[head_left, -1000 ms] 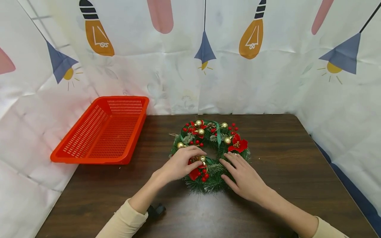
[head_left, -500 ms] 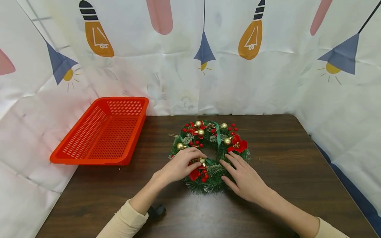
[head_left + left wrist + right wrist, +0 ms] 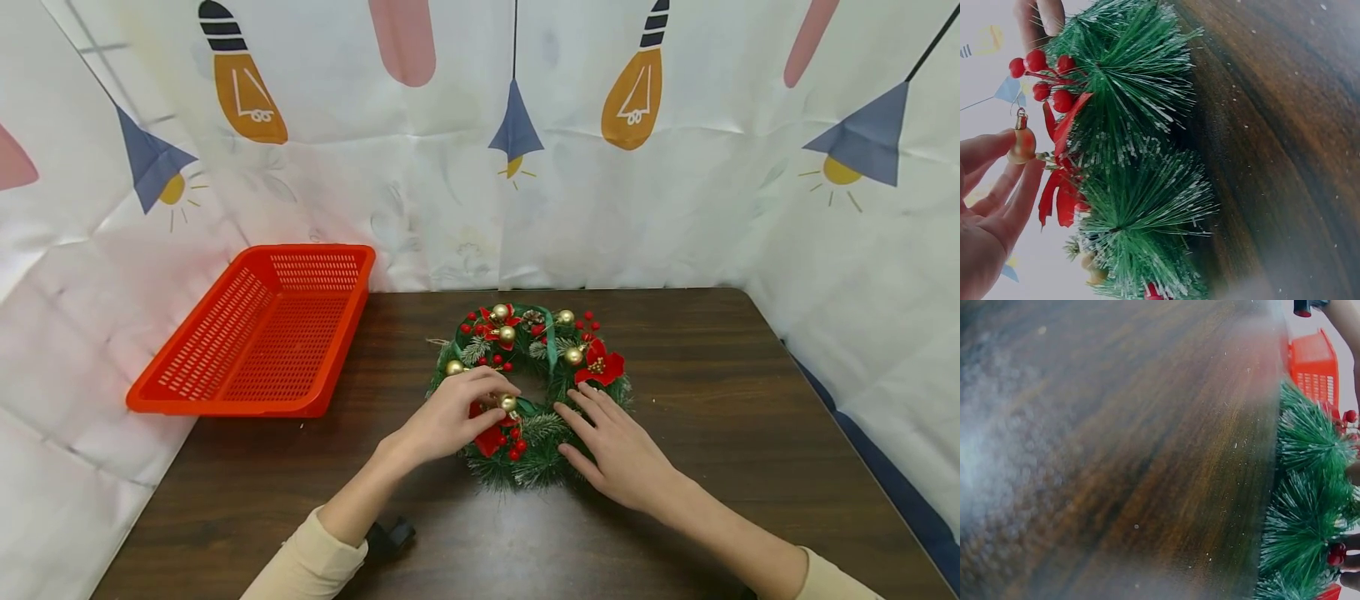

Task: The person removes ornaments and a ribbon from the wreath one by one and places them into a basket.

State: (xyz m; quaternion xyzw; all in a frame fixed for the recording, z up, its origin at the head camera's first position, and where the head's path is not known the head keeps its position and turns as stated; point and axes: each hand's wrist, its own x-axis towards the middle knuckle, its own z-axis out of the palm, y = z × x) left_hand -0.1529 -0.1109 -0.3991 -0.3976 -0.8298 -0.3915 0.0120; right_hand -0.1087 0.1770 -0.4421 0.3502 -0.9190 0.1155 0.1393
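Observation:
A green Christmas wreath (image 3: pixel 543 458) with frosted needles, red flowers, red berries and gold baubles lies on the table. At its near left side my left hand (image 3: pixel 448 417) pinches a small gold bauble (image 3: pixel 1022 145) between thumb and fingertips. A wire loop stands up from the bauble's cap, seen in the left wrist view. Just beside it are a red flower (image 3: pixel 489 440) and a berry sprig (image 3: pixel 1054 80). My right hand (image 3: pixel 618 454) rests on the wreath's near right side, fingers spread and mostly straight. A green ribbon (image 3: pixel 551 342) crosses the ring.
To the left stands a red perforated plastic basket (image 3: pixel 273 354) with nothing in it. A small black object (image 3: pixel 390 537) shows by the left sleeve. White curtains (image 3: pixel 450 217) printed with lamps and bulbs hang behind the dark wooden table (image 3: pixel 712 400).
My left hand and the gold bauble have shifted very slightly to the left. The right hand and the wreath stay where they were.

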